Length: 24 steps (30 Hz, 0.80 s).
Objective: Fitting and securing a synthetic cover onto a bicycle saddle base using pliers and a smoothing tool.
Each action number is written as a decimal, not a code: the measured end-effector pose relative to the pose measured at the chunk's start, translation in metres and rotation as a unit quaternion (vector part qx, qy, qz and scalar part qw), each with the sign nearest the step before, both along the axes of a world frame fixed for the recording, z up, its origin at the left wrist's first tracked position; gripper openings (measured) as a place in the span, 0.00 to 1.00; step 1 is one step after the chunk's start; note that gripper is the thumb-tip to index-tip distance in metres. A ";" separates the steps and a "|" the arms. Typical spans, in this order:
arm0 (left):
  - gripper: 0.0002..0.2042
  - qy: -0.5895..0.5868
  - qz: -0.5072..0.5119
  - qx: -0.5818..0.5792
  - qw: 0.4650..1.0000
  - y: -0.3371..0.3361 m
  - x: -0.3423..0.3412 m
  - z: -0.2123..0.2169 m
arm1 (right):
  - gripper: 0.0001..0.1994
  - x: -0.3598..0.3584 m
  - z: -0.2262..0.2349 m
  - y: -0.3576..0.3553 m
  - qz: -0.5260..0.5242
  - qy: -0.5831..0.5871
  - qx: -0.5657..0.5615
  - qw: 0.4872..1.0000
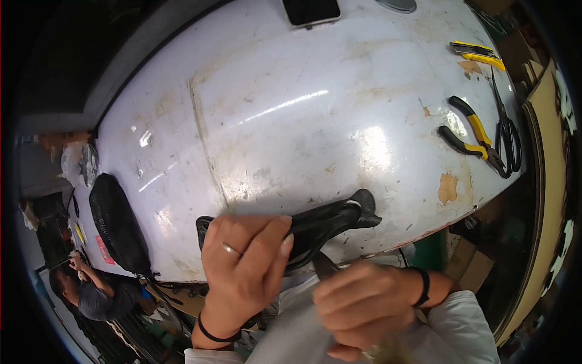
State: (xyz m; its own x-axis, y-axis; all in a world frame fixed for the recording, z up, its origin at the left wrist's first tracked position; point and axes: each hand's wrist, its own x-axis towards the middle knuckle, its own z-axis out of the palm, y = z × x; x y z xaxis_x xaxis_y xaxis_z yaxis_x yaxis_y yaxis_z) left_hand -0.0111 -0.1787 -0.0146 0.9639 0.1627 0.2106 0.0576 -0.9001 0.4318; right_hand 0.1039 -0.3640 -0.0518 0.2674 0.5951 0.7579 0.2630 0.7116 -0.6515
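A long, glossy black item [327,222] with folded, strap-like edges and a flared end lies along the table's near edge; its kind is unclear. My left hand [245,261], with a ring on one finger, is closed over its left part, fingers and thumb pressed onto it. Just to the right and nearer to me, my right hand [364,303] is a fist, slightly blurred. A dark, flat piece [325,266] sticks out of it toward the black item. Something blurred and brownish shows below the fist, too smeared to name.
At the right of the white table [273,145] lie yellow-and-black pliers [476,136], black scissors [506,130] and a yellow utility knife [478,54]. A phone [311,11] is at the far edge. A black mesh pouch [118,224] lies left; beyond it, another person [91,291] works.
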 end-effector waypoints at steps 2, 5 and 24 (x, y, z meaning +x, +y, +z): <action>0.17 0.055 0.028 -0.048 0.997 0.003 0.004 0.015 | 0.14 0.017 0.014 -0.029 0.030 -0.004 -0.046 0.999; 0.19 0.066 -0.020 0.010 0.998 0.002 0.019 0.034 | 0.15 0.034 0.012 -0.060 -0.032 -0.017 -0.061 0.997; 0.04 -0.029 -0.297 0.176 0.938 -0.031 0.054 -0.004 | 0.16 0.034 0.001 -0.082 -0.177 0.034 -0.122 0.976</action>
State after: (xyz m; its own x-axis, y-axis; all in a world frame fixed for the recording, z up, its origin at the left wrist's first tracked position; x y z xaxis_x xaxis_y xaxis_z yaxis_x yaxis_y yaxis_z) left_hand 0.0433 -0.2094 -0.0183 0.8481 -0.4887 0.2046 -0.5133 -0.8536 0.0887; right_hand 0.1382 -0.4457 -0.0503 0.5339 0.6168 0.5784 0.4151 0.4048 -0.8148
